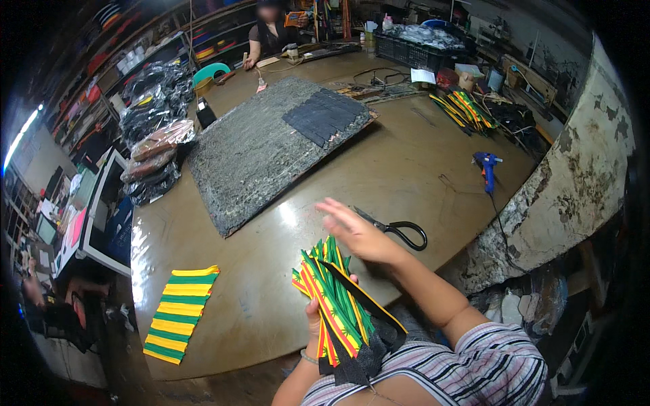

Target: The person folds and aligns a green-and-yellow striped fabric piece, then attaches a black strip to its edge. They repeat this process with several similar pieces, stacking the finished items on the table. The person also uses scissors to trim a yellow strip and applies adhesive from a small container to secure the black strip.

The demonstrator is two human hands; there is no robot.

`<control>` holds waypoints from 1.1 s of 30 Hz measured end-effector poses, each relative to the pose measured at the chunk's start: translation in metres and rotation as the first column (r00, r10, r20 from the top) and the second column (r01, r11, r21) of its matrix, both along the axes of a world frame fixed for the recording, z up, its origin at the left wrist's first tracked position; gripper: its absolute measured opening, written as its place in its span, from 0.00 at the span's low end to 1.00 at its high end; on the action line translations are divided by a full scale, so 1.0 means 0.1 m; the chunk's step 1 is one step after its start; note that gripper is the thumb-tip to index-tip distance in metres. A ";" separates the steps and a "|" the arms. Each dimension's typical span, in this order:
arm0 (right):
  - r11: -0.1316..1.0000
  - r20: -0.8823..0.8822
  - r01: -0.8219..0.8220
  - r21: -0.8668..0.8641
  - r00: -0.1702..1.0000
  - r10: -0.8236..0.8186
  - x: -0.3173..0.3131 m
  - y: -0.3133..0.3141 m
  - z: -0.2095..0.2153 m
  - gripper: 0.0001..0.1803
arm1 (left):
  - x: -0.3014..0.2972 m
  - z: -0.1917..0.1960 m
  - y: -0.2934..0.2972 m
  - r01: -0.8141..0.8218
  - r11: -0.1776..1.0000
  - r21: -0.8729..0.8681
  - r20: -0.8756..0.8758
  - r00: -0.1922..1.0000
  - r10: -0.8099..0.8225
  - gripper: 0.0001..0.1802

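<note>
Left hand: clasped round striped strips.
Right hand: loosely open, just beyond that grip.
Scissors: lying beyond the grip, to its right.

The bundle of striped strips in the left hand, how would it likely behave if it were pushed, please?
The bundle would probably shift and splay, since its strips fan out at uneven angles. It seems light for its size, being thin strips gripped in the left hand. Single strips may bend yet not flop, as their upper ends stick out fairly straight.
</note>
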State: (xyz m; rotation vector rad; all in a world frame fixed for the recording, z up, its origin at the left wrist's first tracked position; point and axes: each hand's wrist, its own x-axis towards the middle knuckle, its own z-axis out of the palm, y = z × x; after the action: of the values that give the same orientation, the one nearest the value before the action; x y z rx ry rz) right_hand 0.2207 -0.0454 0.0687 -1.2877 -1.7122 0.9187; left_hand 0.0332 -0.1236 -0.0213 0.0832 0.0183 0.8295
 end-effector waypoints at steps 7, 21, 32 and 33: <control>0.867 -0.704 -0.391 -0.309 0.707 0.068 0.06 -1.08 -0.11 0.37 | 0.07 0.27 0.10 -0.075 0.997 0.014 -0.370 0.926 0.075 0.37; 0.920 -0.386 -0.272 -0.281 0.910 0.151 0.46 -0.54 -0.01 0.67 | 0.81 0.88 0.43 0.003 0.988 0.157 -0.759 0.640 0.118 0.22; 0.937 -0.624 -0.061 -0.343 0.761 -0.179 1.51 0.31 0.14 0.49 | 1.88 1.10 1.70 0.472 0.817 0.332 -0.821 0.571 0.004 0.33; 0.964 -0.632 -0.043 -0.263 0.763 -0.138 1.73 0.49 0.20 0.50 | 2.05 1.16 1.89 0.525 0.797 0.297 -0.847 0.530 -0.034 0.34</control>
State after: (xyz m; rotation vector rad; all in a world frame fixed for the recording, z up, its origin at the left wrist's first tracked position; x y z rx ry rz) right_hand 0.3932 0.0033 0.0890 -0.9902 -1.0249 1.4025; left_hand 0.2379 0.0658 0.0942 0.9932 0.6558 0.3533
